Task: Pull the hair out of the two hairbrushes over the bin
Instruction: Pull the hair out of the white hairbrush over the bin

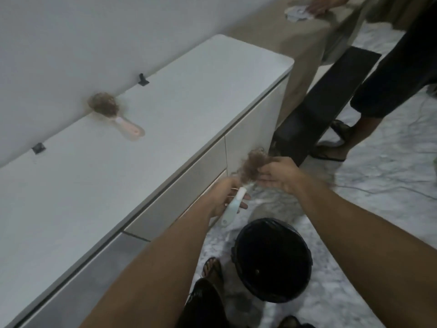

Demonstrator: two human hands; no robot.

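Note:
My left hand (224, 197) grips a pale blue hairbrush (230, 210) by its handle, head pointing up and away. My right hand (279, 174) pinches a tuft of brown hair (253, 165) that sits at the brush's head. Both hands hang above the floor just beyond the black-lined round bin (272, 259), which stands below them. A second hairbrush (113, 114), pink-handled and full of brown hair, lies on the white cabinet top (165, 110) against the wall.
The white cabinet with drawers runs along my left. Another person (390, 74) in dark shorts and sandals stands at the right beside a black bench (324, 100). My sandalled foot (211, 268) is left of the bin. The floor is pale marble.

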